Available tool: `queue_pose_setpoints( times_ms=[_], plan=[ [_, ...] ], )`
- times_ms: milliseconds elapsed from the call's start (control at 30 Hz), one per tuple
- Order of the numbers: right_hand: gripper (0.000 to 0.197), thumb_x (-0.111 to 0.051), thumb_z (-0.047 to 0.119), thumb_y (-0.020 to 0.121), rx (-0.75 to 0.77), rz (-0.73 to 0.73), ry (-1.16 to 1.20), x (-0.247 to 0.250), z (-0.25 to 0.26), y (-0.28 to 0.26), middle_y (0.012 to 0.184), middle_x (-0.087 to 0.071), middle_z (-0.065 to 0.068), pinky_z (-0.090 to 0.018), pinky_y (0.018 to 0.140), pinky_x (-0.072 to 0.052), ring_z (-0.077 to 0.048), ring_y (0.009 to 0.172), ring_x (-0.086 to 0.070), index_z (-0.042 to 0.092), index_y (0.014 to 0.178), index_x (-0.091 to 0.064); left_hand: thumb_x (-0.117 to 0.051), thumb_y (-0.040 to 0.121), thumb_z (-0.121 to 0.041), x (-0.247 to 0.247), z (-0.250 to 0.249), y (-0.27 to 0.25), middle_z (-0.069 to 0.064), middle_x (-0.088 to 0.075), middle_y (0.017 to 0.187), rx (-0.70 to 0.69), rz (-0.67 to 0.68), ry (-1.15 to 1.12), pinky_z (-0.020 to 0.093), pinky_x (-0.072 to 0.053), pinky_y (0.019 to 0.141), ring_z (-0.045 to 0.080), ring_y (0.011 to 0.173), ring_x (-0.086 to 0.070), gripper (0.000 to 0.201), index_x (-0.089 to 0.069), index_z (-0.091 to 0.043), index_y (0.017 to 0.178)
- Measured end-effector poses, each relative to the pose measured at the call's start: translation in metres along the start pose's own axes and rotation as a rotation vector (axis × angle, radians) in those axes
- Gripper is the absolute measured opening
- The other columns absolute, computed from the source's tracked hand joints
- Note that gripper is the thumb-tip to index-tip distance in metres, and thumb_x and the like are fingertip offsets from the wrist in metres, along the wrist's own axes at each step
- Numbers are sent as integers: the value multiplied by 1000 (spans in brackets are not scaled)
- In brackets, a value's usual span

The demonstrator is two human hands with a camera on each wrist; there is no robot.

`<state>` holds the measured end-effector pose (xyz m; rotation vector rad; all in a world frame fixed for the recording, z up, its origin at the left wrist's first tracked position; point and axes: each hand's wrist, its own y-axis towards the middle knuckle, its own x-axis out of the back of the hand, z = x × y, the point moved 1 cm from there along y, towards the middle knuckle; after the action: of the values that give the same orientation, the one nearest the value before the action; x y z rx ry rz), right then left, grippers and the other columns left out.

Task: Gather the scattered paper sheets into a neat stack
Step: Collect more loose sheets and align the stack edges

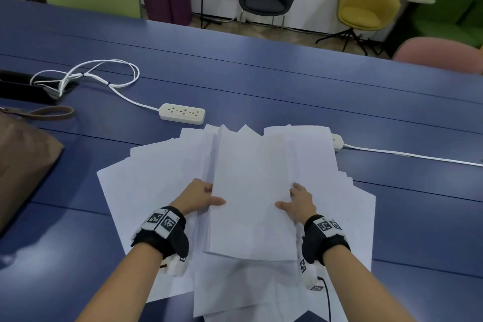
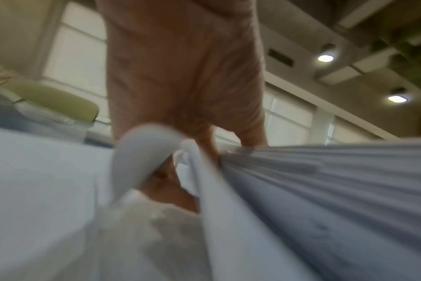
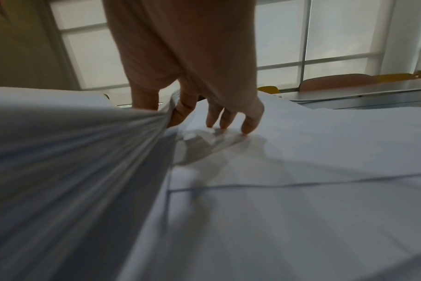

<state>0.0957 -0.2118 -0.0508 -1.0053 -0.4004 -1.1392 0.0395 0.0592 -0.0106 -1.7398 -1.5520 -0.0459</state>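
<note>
A thick bundle of white paper sheets sits in the middle of a wider fan of loose sheets on the blue table. My left hand grips the bundle's left edge, thumb on top and fingers underneath. My right hand grips its right edge the same way. In the left wrist view the left hand pinches the layered edges of the bundle, with one sheet curling up beside it. The right wrist view has the right hand with thumb and index finger pinching the bundle, other fingertips touching a flat sheet.
A white power strip with a coiled cord lies just beyond the papers on the left. A second strip with a cord running right peeks out at the fan's far right corner. A brown bag sits at the left. Chairs stand behind the table.
</note>
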Motion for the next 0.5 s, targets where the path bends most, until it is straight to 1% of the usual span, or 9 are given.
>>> queue_pose_setpoints(
  times_ms=[33, 100, 167, 233, 300, 333, 400, 433, 500],
  plan=[
    [31, -72, 23, 79, 11, -28, 129, -4, 0, -2, 121, -49, -2, -30, 87, -43, -22, 113, -45, 1, 95, -56, -75, 76, -18, -1, 5, 2, 6, -62, 104, -11, -67, -85, 19, -43, 71, 21, 101, -58, 36, -64, -7, 109],
    [25, -70, 13, 79, -12, -63, 347, -12, -4, -7, 86, -45, -1, -22, 59, -33, -18, 82, -43, 4, 80, -47, -74, 75, -8, -2, 10, -2, 9, -53, 124, 8, -258, -197, 26, -39, 87, 27, 116, -50, 67, -42, -10, 134],
    [23, -64, 11, 84, -66, -2, 466, -21, -8, -13, 81, -41, -3, -23, 55, -30, -16, 71, -39, 9, 83, -41, -78, 72, -13, -4, 25, -6, 10, -46, 127, 138, -397, -425, 29, -37, 93, 25, 115, -47, 82, -30, -6, 138],
    [27, -62, 16, 86, -85, 63, 545, -29, -14, -15, 103, -51, -11, -30, 64, -45, -24, 91, -52, 9, 106, -45, -81, 70, -32, -5, 52, -13, 8, -50, 127, 252, -325, -751, 35, -37, 103, 24, 113, -49, 79, -43, 0, 131],
    [48, -61, 18, 87, -116, 92, 591, -29, -18, -19, 130, -49, -14, -45, 84, -51, -32, 119, -49, 8, 129, -41, -63, 87, -25, -13, 71, -30, 16, -58, 122, 305, -105, -1081, 43, -40, 103, 28, 107, -56, 49, -53, 6, 123],
    [49, -60, 15, 88, -110, 92, 594, -27, -19, -19, 134, -48, -14, -48, 90, -50, -33, 121, -49, 8, 131, -40, -54, 92, -17, -18, 77, -39, 20, -62, 115, 290, -38, -1160, 42, -46, 96, 29, 99, -62, 40, -53, 10, 122],
    [43, -57, 9, 89, -82, 106, 603, -24, -17, -22, 130, -53, -16, -46, 94, -49, -31, 112, -55, 6, 129, -42, -48, 94, -9, -29, 78, -56, 18, -70, 99, 226, -48, -1105, 35, -55, 76, 27, 83, -68, 32, -55, 12, 118],
    [45, -57, 7, 89, -74, 123, 605, -22, -18, -23, 131, -53, -16, -45, 95, -48, -31, 111, -56, 5, 131, -41, -48, 95, -9, -34, 79, -58, 16, -71, 96, 221, -104, -1035, 33, -56, 71, 26, 82, -68, 30, -56, 10, 117],
    [58, -60, 11, 88, -61, 177, 557, -20, -21, -24, 139, -47, -14, -48, 102, -43, -33, 123, -49, 6, 140, -33, -48, 96, -13, -40, 76, -58, 14, -69, 100, 222, -185, -922, 30, -54, 68, 26, 86, -66, 30, -57, 7, 117]
  ],
)
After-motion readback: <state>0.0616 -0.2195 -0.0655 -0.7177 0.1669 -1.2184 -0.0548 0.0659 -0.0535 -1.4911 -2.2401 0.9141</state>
